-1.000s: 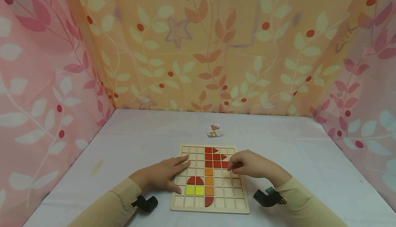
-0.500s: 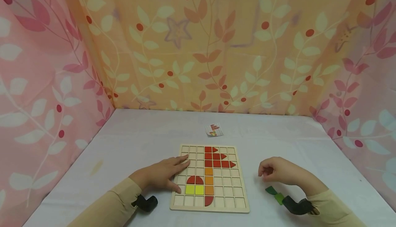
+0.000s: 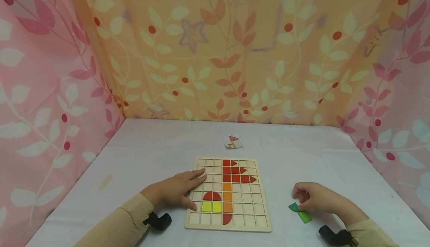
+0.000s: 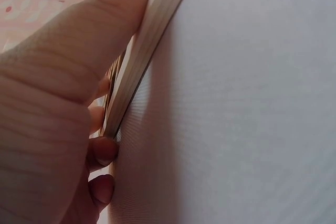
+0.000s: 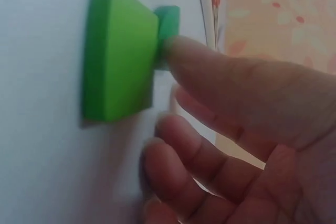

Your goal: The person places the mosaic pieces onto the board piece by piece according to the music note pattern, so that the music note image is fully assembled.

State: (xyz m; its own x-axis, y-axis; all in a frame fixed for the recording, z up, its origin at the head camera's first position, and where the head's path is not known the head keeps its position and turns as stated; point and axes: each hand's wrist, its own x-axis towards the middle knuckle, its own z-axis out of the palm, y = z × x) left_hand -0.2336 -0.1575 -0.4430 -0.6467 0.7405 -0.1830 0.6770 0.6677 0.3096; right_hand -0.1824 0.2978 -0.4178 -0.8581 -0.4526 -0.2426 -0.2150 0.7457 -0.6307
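Observation:
My left hand (image 3: pixel 174 189) rests on the left edge of a wooden grid board (image 3: pixel 248 220), fingers spread over its cells. In the left wrist view the thumb lies along the board's edge. Set into the grid are red squares and triangles (image 3: pixel 236 178), an orange column (image 3: pixel 227 197), two yellow squares (image 3: pixel 211 206) and red quarter-rounds (image 3: pixel 212 196). To the right of the board my right hand (image 3: pixel 317 197) hovers low, fingers loosely bent. Its thumb tip meets or overlaps a dark green curved piece (image 3: pixel 294 207); contact is unclear. A light green square (image 5: pixel 118 59) lies beside it.
A small picture card (image 3: pixel 232 141) with a coloured grid pattern lies behind the board. White cloth (image 3: pixel 151 142) covers the table. Patterned curtains (image 3: pixel 215 52) stand at the back and both sides.
My right hand has left the board's right side, leaving a red triangle at the third row's end, and has moved right and nearer to the green pieces. The left hand stays put.

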